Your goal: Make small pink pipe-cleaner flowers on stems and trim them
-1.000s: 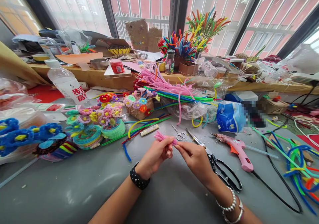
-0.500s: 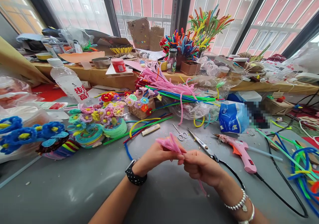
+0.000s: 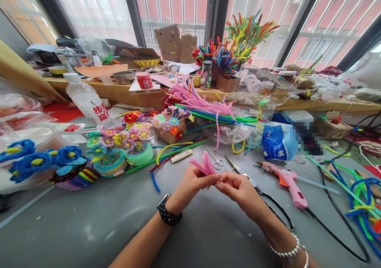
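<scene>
Pink pipe cleaners point(image 3: 205, 165), bent into loops, stick up out of my left hand point(image 3: 195, 184), whose thumb and fingers are closed around their lower part. My right hand point(image 3: 238, 188) meets it fingertip to fingertip, pinching at the lower end of the same pink piece; the exact spot is covered by the fingers. Just beyond the hands lie small scissors point(image 3: 216, 160). Larger scissors point(image 3: 238, 168) with black handles lie partly behind my right hand. A pink hot glue gun point(image 3: 290, 182) rests to the right.
Pipe-cleaner flower pots point(image 3: 108, 160) and a water bottle point(image 3: 86, 99) stand at left. A heap of pink pipe cleaners point(image 3: 196, 97) lies at the back. A blue tissue pack point(image 3: 278, 141) sits right of centre. The glue gun's black cord point(image 3: 333, 236) crosses the table point(image 3: 89, 228) at right.
My right hand has turned, its fingers now pointing more toward the left hand's fingertips. The pink tail that hung below it is now hardly visible. The view has shifted slightly.
</scene>
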Demonstrator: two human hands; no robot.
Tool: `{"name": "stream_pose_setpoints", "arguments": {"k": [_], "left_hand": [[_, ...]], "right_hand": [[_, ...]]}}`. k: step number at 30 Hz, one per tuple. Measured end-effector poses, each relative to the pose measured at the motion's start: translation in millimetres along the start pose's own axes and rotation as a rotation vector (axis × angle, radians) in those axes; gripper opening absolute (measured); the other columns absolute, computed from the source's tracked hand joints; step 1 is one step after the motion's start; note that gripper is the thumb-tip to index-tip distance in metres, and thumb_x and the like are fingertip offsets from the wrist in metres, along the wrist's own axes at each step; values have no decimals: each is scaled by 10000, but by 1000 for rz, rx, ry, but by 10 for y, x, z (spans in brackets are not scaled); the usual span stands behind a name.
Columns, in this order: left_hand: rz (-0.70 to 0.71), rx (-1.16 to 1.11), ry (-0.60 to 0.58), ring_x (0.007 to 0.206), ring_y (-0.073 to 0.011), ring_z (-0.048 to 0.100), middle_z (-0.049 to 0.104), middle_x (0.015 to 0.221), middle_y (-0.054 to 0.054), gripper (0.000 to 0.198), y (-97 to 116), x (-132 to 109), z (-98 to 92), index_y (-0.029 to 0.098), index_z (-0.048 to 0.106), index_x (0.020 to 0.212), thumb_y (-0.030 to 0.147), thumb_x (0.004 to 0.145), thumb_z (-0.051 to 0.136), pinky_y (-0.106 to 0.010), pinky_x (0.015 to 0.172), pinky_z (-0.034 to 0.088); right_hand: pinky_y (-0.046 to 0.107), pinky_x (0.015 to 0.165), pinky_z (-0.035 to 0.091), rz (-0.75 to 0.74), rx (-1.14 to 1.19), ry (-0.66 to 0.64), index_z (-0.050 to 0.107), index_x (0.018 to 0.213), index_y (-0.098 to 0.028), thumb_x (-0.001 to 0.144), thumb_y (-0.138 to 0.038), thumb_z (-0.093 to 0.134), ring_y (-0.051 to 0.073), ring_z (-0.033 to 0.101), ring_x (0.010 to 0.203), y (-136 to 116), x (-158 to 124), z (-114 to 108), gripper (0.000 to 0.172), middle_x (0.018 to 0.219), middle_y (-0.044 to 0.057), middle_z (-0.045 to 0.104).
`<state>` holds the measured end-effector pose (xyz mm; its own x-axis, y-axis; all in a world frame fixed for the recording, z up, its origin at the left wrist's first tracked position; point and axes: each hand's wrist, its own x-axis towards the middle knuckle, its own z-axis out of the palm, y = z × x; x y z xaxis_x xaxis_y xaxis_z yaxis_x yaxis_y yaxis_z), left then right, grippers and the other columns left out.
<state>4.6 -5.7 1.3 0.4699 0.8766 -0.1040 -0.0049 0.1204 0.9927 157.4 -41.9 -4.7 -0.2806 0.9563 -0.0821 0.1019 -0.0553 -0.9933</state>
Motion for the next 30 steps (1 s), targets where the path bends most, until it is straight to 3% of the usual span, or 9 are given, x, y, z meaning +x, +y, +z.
{"name": "stream_pose_setpoints", "arguments": {"k": [8, 15, 21, 26, 30], "left_hand": [[15, -32, -43, 462, -68, 359, 428, 466, 33, 293, 25, -24, 25, 136, 507, 476, 354, 627, 629, -205, 458, 271], [16, -16, -49, 446, -58, 335, 411, 448, 41, 306, -5, -16, 15, 130, 491, 472, 348, 650, 611, -204, 445, 238], [6, -14, -20, 452, -58, 335, 401, 463, 42, 287, -56, 6, 15, 124, 526, 534, 363, 679, 590, -207, 446, 229], [-14, -45, 50, 447, -57, 318, 377, 449, 47, 322, -76, 33, 33, 123, 496, 514, 385, 676, 587, -211, 450, 228], [-26, -73, 101, 449, -60, 315, 381, 451, 50, 320, -53, 41, 40, 123, 500, 532, 401, 666, 589, -214, 455, 237]], "right_hand": [[223, 416, 93, 142, 200, -145, 563, 699, -152, 681, -430, 591, 43, 138, 429, 10, 23, -23, 280, 510, -83, 257], [221, 451, 175, 47, 107, -55, 534, 614, -159, 676, -372, 607, 60, 236, 469, -46, 6, 16, 234, 509, -59, 378], [214, 473, 253, -40, -174, 47, 584, 683, -168, 736, -366, 544, 83, 357, 512, -9, 5, 33, 208, 609, -18, 522], [223, 468, 277, -158, -477, 233, 614, 732, -171, 790, -340, 474, 93, 382, 472, 51, -24, 141, 228, 563, -8, 529], [219, 460, 295, -199, -526, 323, 599, 730, -168, 809, -335, 449, 92, 397, 456, 61, -35, 195, 237, 532, -14, 511]]}}
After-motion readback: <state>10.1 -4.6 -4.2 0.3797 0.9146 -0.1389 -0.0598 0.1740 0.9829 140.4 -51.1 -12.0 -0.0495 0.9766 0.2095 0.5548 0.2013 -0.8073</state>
